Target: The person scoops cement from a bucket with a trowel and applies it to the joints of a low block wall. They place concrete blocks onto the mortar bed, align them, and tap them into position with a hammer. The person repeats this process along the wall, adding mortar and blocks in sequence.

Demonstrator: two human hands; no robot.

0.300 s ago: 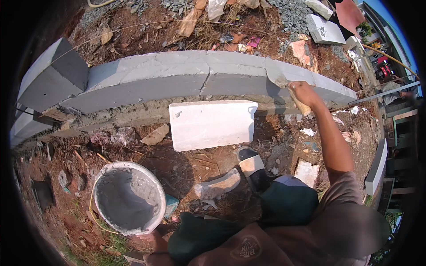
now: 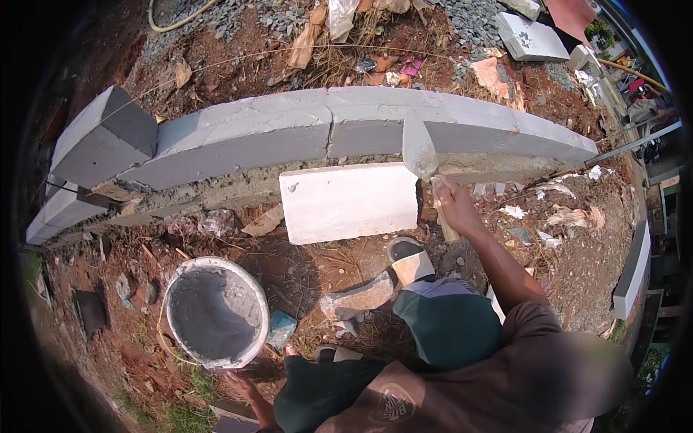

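My right hand [image 2: 460,206] is closed around the wooden handle of a trowel [image 2: 419,150]. The trowel's flat grey blade points away from me, over the front face of a low wall of grey blocks [image 2: 253,141]. Just left of the trowel lies a loose white block [image 2: 351,204], in front of the wall's mortar-covered base. At the lower left, a round bucket [image 2: 258,289] has grey mortar [image 2: 206,307] coating its inside. My left hand [image 2: 237,381] grips the bucket's near rim, its fingers partly hidden by the bucket.
A grey block [image 2: 105,137] stands up at the wall's left end. A stretched string [image 2: 245,54] crosses beyond the wall. Broken block [image 2: 357,296] lies near my sandalled foot [image 2: 411,260]. Gravel, litter and a white block [image 2: 533,37] lie behind the wall. Another long block [image 2: 632,270] is at right.
My right hand has brought the trowel left and nearer to me, from the wall's top edge to beside the loose white block. The left hand stays at the bucket. The whole view has shifted slightly.
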